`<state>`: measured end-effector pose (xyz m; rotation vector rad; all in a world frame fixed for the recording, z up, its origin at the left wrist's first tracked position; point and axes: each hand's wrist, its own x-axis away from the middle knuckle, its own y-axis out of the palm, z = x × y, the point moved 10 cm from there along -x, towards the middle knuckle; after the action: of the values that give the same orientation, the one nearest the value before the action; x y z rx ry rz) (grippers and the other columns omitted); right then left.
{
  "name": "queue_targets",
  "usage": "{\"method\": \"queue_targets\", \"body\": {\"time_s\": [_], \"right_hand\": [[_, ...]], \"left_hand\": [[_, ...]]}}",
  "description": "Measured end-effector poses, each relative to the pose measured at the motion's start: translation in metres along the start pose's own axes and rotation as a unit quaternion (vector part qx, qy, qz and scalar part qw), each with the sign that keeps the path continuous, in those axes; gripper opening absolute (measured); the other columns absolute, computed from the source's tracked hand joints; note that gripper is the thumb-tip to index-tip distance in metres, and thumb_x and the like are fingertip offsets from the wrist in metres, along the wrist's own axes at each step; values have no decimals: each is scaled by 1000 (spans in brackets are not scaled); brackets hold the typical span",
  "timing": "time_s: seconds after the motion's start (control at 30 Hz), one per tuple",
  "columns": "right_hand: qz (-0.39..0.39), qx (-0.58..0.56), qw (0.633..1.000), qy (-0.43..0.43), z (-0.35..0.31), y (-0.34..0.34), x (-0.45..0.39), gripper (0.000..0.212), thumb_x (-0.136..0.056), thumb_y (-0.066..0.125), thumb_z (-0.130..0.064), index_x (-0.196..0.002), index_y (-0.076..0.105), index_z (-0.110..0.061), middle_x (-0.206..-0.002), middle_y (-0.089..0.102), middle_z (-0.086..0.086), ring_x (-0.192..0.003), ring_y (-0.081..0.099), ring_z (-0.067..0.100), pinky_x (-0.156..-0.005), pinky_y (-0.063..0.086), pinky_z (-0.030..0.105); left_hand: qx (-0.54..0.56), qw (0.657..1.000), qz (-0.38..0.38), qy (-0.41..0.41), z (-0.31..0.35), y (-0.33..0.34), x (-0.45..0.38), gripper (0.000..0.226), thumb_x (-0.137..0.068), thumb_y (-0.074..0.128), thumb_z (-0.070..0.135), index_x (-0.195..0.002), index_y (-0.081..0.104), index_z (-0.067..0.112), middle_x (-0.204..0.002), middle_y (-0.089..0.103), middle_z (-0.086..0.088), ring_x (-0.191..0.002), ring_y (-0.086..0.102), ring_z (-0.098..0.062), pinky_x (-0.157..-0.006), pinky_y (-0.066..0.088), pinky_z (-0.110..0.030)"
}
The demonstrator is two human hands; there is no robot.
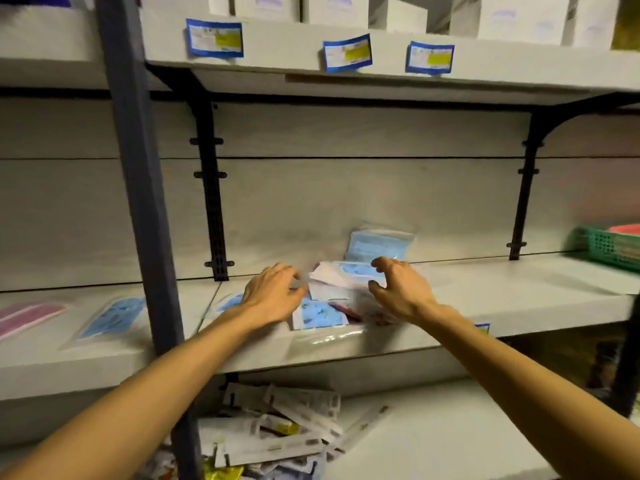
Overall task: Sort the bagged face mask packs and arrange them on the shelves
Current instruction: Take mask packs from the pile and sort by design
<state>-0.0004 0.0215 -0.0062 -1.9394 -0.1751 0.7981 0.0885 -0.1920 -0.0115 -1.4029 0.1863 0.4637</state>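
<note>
Middle shelf (485,299): heap of bagged mask packs (329,299) lying between both hands. Left hand (273,296) and right hand (398,289) hover over it, fingers loosely curled, gripping nothing, forearms outstretched.

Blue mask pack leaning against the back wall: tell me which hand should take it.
Right, probably. The right hand hovers just below the upright blue pack, its fingers nearest it; the left hand sits further left over the pile.

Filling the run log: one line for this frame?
stage: sorting | left hand: open over mask pile | right hand: open, same pile | blue pack: leaning on back wall
</note>
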Motion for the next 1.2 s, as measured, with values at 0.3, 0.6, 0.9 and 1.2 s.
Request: {"method": "queue_targets", "body": {"time_s": [0.3, 0.6, 0.9, 1.2], "right_hand": [[-120, -18, 993, 10, 89, 55, -91, 72, -93, 58, -51, -151, 38, -14, -151, 46, 14, -137, 44, 32, -110, 40, 44], [-126, 32, 986, 102, 147, 90, -121, 89, -83, 37, -85, -133, 54, -14, -143, 51, 13, -131, 43, 33, -106, 37, 45], [-45, -17, 970, 239, 192, 66, -114, 75, -72, 68, -71, -121, 57, -15, -125, 62, 10, -116, 54, 32, -95, 43, 40], [45, -253, 917, 306, 242, 52, -113, 34, -74, 79, -26, -96, 64, -5, -94, 69, 12, -92, 67, 33, -78, 54, 37]], "left_hand": [[-42, 996, -32, -74, 22, 43, -89, 51, -96, 46, 60, -127, 55, 20, -139, 58, -5, -124, 54, -29, -91, 44, -38], [-71, 994, -55, -62, 24, 69, -129, 59, -91, 52, 66, -134, 52, 26, -140, 57, -4, -125, 54, -28, -92, 46, -38], [-80, 996, -39, -22, 49, 78, -159, 53, -92, 57, 45, -140, 52, 26, -148, 52, -2, -135, 47, -26, -106, 39, -38], [-46, 994, -98, -18, 64, 101, -179, 66, -80, 66, 66, -135, 55, 31, -134, 64, 4, -120, 60, -23, -96, 50, -36]]}}
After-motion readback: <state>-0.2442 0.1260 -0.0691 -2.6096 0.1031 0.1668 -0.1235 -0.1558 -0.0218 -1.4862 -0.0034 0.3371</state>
